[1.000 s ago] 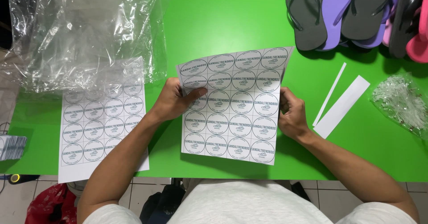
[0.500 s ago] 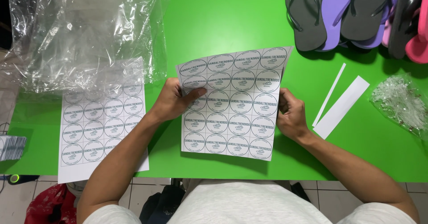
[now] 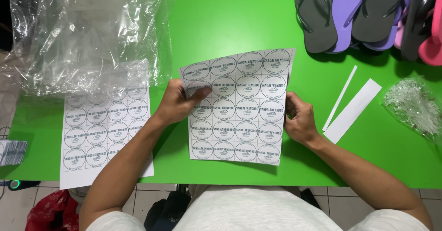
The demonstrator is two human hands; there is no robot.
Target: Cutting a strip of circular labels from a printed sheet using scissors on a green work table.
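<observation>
Almost nothing has moved since the earlier frame: the white sheet of round printed stickers (image 3: 237,106) sits mid-table, long axis near-to-far. Left hand (image 3: 177,103) pinches its left edge, right hand (image 3: 299,119) grips its right edge.

Small packing workshop: green table (image 3: 239,19), flip-flops (image 3: 363,14) heaped at far right corner, clear plastic bags (image 3: 83,33) at far left corner
</observation>
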